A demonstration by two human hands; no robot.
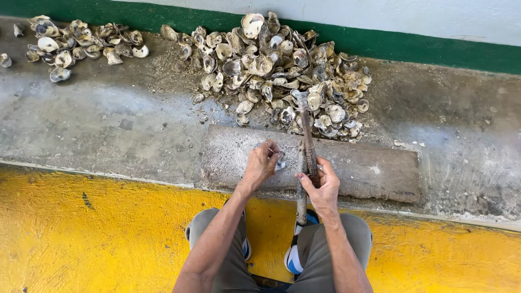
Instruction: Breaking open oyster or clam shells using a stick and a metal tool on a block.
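My left hand (262, 163) presses an oyster shell (279, 161) down on a worn wooden plank (374, 165) that lies on the concrete. My right hand (321, 187) grips a long rusty metal tool (307, 135) near its lower part, its hammer-like head reaching up toward the shell heap. A second rusty rod (301, 201) runs down between my knees. The shell sits just left of the tool's shaft.
A big heap of oyster shells (277, 70) lies behind the plank against a green-and-white wall (412, 46). A smaller shell pile (76, 43) sits far left. The near floor is painted yellow (97, 233). My knees and blue-white shoes (294, 258) are below.
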